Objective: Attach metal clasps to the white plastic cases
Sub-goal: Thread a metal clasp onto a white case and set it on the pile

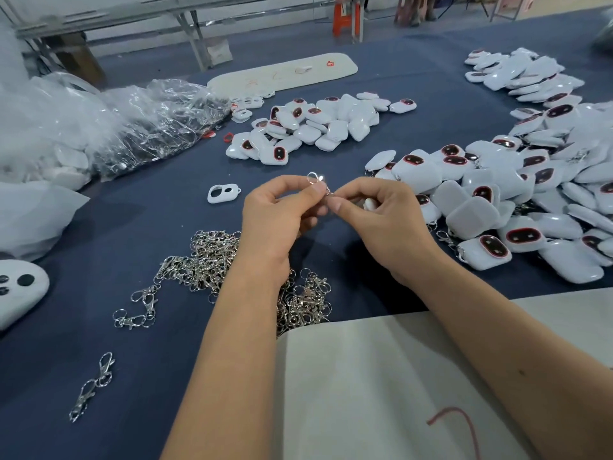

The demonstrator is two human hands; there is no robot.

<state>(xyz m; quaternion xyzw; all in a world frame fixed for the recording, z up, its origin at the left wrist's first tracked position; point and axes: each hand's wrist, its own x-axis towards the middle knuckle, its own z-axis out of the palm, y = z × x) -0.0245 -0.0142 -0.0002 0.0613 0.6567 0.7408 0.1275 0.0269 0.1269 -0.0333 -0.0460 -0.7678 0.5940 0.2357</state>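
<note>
While loose clasps (212, 260) lie heaped on the blue worktop (159, 200) nearest the body, both hands meet just beyond them, the left hand (278, 214) and right hand (381, 220) each pinching one metal clasp (318, 184) between curled fingertips; a white piece (370, 204) peeks under the right fingers, though whether it is a case is unclear. Farther off sit piles of white cases (318, 124). Such a small ring could slip from the pinch and drop back among the loose ones.

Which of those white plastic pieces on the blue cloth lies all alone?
The flat white plastic frame with two cut-out holes, just left of the left hand. It sits by itself on the blue cloth; the other white cases lie heaped in piles.
</note>
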